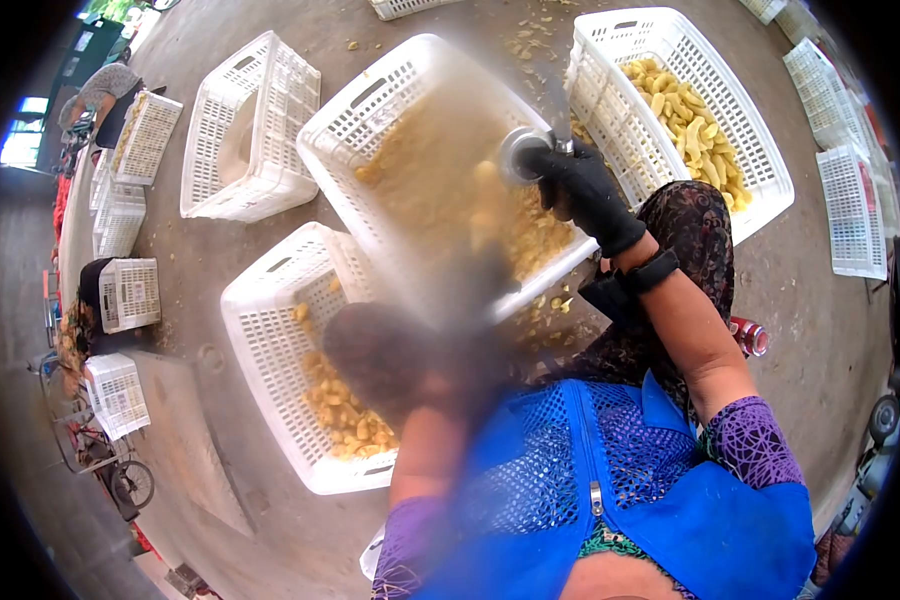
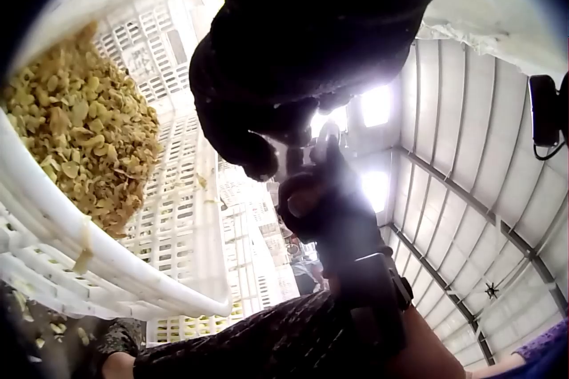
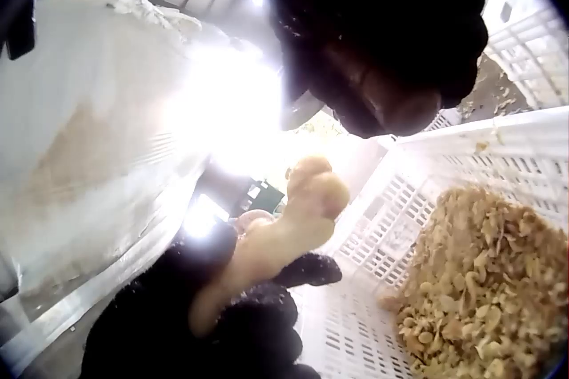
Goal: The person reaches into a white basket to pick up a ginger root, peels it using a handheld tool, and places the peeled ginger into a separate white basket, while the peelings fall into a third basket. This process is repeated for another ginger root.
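My black-gloved right hand (image 1: 580, 190) grips a round silvery metal tool (image 1: 525, 155) above the middle crate, its exact kind hard to make out. In the head view my gloved left hand (image 1: 410, 350) is blurred, low at the near left of that crate. The right wrist view shows the left hand (image 3: 196, 308) gripping a pale, knobby, peeled root piece (image 3: 298, 219), its lumpy end pointing up and out of the fingers. Facing it from above is the right hand (image 3: 382, 50). The white middle crate (image 1: 315, 135) holds a heap of yellowish-brown peelings (image 2: 84, 130).
A white crate (image 1: 770, 150) of yellow curved pieces (image 1: 705, 130) stands at the right. Another crate (image 1: 245, 300) with yellow pieces (image 1: 340, 410) is at the left. Beyond stands a further crate (image 1: 200, 150). Peelings litter the floor; a red can (image 1: 750, 337) lies beside the right leg.
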The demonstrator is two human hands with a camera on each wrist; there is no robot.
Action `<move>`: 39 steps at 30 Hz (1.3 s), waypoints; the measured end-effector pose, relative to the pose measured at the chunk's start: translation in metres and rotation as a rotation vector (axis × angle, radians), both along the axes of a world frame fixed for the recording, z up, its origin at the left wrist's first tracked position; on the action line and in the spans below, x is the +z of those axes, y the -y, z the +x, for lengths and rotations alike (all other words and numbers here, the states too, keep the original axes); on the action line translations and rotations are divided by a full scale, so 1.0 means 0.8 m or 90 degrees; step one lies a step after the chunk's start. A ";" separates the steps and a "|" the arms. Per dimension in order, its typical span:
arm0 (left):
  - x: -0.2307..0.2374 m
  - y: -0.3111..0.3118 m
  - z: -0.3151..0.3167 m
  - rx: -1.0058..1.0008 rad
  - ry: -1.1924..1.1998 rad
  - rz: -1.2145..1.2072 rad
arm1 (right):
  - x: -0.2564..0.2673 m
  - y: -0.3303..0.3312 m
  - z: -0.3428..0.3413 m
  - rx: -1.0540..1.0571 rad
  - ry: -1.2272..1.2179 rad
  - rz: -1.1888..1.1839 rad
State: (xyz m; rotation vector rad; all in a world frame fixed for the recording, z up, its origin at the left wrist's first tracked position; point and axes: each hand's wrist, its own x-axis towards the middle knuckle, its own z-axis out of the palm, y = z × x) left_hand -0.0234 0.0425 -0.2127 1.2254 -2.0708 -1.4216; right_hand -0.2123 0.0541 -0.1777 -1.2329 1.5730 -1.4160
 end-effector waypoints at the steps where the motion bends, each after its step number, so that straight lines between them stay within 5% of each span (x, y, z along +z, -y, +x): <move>1: 0.000 -0.001 0.000 0.000 -0.001 -0.001 | 0.006 -0.002 0.000 -0.049 0.109 0.101; 3: 0.001 -0.004 0.003 -0.004 0.004 -0.027 | 0.004 -0.004 0.001 -0.104 0.219 0.205; 5: 0.004 -0.006 0.004 -0.015 0.025 -0.081 | -0.020 -0.003 0.008 -0.016 0.025 0.200; 12: -0.006 -0.001 0.001 -0.080 0.165 -0.279 | -0.063 0.020 0.007 -0.052 -0.025 0.099; 17: 0.000 -0.004 0.010 -0.013 0.034 -0.091 | -0.096 0.030 -0.016 -0.102 -0.055 0.024; 19: 0.003 -0.006 0.013 0.018 -0.037 -0.017 | -0.103 0.039 -0.058 -0.228 -0.164 -0.026; 21: 0.006 -0.008 0.013 0.041 -0.075 0.041 | -0.093 0.031 -0.049 -0.203 -0.083 -0.023; 23: 0.001 -0.003 0.013 0.051 -0.098 0.066 | -0.068 0.028 -0.033 -0.152 -0.116 0.146; 25: -0.004 -0.001 0.012 0.053 -0.109 0.083 | -0.053 0.015 -0.009 0.018 -0.353 -0.025; 27: -0.007 0.000 0.009 0.046 -0.116 0.098 | -0.055 0.005 0.013 0.024 0.062 0.046; 30: -0.011 0.000 0.009 0.042 -0.119 0.119 | -0.094 0.019 0.010 -0.035 -0.077 0.022; 31: -0.008 0.001 0.011 0.046 -0.113 0.113 | -0.146 0.035 -0.018 -0.045 -0.245 -0.074; 34: -0.003 0.002 0.012 0.044 -0.099 0.100 | -0.123 0.040 -0.063 -0.220 -0.247 0.141; 37: -0.002 0.000 0.010 0.045 -0.104 0.104 | -0.079 0.019 -0.054 -0.041 -0.041 0.033; 39: -0.006 -0.001 0.008 0.045 -0.107 0.103 | -0.031 0.012 -0.026 0.054 -0.081 -0.145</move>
